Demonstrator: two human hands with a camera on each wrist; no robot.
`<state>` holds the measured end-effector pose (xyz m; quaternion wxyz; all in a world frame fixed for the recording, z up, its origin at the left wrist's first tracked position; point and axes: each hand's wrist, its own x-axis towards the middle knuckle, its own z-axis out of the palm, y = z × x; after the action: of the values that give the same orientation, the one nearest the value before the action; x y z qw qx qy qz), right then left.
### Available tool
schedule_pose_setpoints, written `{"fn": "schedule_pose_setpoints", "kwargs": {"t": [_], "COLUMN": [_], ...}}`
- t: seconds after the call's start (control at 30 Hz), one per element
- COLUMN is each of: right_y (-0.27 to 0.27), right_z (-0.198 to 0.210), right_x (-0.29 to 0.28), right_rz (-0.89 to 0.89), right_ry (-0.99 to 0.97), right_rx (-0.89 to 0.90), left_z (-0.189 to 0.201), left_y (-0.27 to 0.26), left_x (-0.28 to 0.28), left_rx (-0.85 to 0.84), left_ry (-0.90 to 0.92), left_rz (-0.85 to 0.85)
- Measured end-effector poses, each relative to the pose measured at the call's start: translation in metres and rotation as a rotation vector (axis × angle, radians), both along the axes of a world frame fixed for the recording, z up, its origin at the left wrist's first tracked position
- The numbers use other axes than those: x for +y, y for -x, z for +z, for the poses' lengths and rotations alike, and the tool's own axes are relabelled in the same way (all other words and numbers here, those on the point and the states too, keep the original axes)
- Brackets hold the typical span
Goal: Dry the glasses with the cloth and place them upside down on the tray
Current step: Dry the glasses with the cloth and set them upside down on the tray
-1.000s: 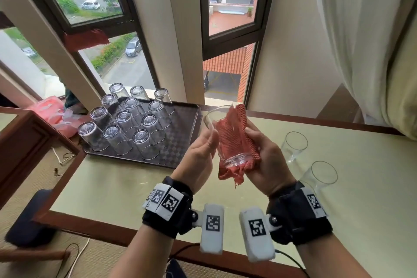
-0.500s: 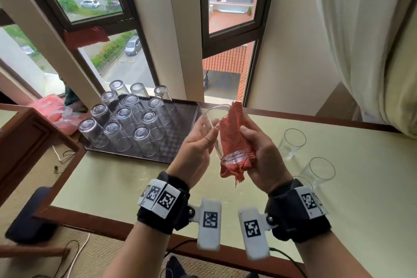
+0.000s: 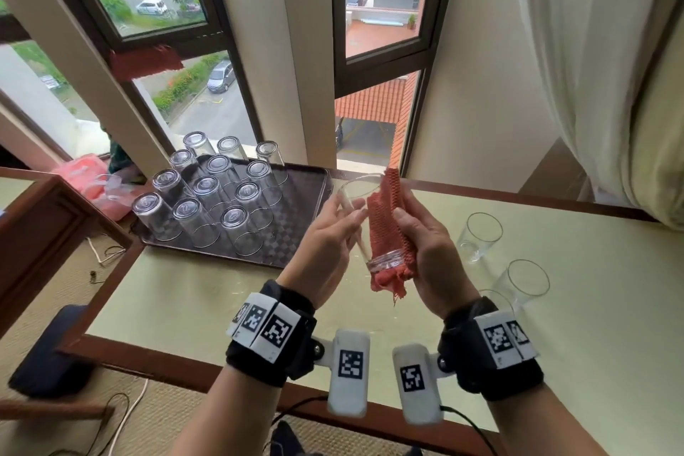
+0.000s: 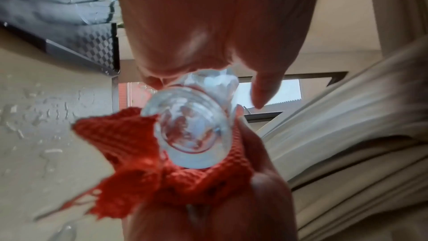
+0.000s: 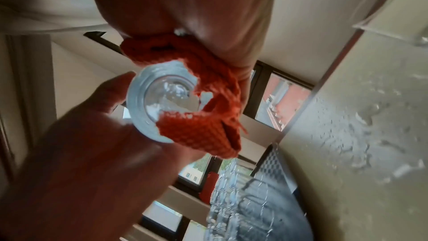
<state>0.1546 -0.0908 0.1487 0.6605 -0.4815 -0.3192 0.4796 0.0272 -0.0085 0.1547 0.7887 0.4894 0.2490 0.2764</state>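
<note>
The glass (image 3: 364,222) is held in the air above the worktop (image 3: 207,292), between the two hands; its long axis is tilted, the open mouth up and away from the person, leaning toward the left hand's side, the thick base (image 4: 192,131) down and nearest the wrists; in both wrist views the round base faces the camera. The left hand (image 3: 325,252) grasps the bare side of the glass, fingers curled on the wall near the rim; the right hand (image 3: 425,248) is clenched round the red cloth (image 3: 386,226), pressing it against the glass's other side, and a frayed corner of the cloth (image 4: 120,164) hangs below the base.

Beyond the left hand, to its outer side, the dark chequered tray (image 3: 296,218) lies on the worktop with twelve glasses (image 3: 207,196) standing mouth down, bases up, in rows. To the outer side of the right hand two more glasses (image 3: 479,237) stand mouth up on the worktop, well apart from the tray; a third rim shows just behind the right wrist, mostly hidden. Water drops (image 5: 361,135) lie scattered on the worktop.

No brand or readable writing shows; the wrist bands (image 3: 270,329) carry only black-and-white square code markers.
</note>
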Motion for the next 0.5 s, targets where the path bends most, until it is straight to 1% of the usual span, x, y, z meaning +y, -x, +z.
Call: {"fn": "schedule_pose_setpoints", "kwargs": {"t": [0.03,0.07,0.1,0.13,0.17,0.27,0.3,0.33,0.37,0.43,0.5], "right_y": [0.003,0.005,0.007,0.009,0.009,0.005,0.002,0.000,-0.002,-0.002,0.004], "right_z": [-0.003,-0.004,-0.004,-0.002,0.001,0.006,0.006,0.006,0.006,0.007,0.005], "right_x": [0.000,0.000,0.000,-0.002,-0.003,-0.007,-0.006,-0.006,-0.005,-0.005,-0.003], "right_rz": [-0.004,0.004,0.018,0.040,0.069,0.104,0.091,0.076,0.061,0.024,-0.009], "right_ry": [-0.003,-0.009,-0.012,-0.017,-0.025,-0.028,-0.034,-0.035,-0.025,0.014,0.030], "right_rx": [-0.062,-0.081,-0.064,-0.001,0.103,0.467,0.518,0.512,0.454,0.202,-0.043], "left_z": [0.002,0.004,0.004,0.003,0.004,0.001,0.000,-0.002,-0.005,-0.003,0.002], "left_y": [-0.001,-0.002,-0.004,-0.005,-0.006,-0.003,-0.001,0.001,0.003,0.003,-0.001], "left_x": [-0.002,-0.005,-0.007,-0.008,-0.009,-0.010,-0.009,-0.008,-0.004,0.001,-0.001], "left_rx": [-0.003,0.011,0.032,0.029,0.019,-0.013,-0.020,-0.012,-0.016,-0.062,-0.072], "left_ry": [-0.007,-0.025,-0.031,-0.026,-0.023,0.017,0.023,0.027,0.043,0.079,0.073], "left_rz": [0.000,0.015,0.036,0.041,0.034,-0.006,-0.029,-0.027,0.005,0.045,0.035]}}
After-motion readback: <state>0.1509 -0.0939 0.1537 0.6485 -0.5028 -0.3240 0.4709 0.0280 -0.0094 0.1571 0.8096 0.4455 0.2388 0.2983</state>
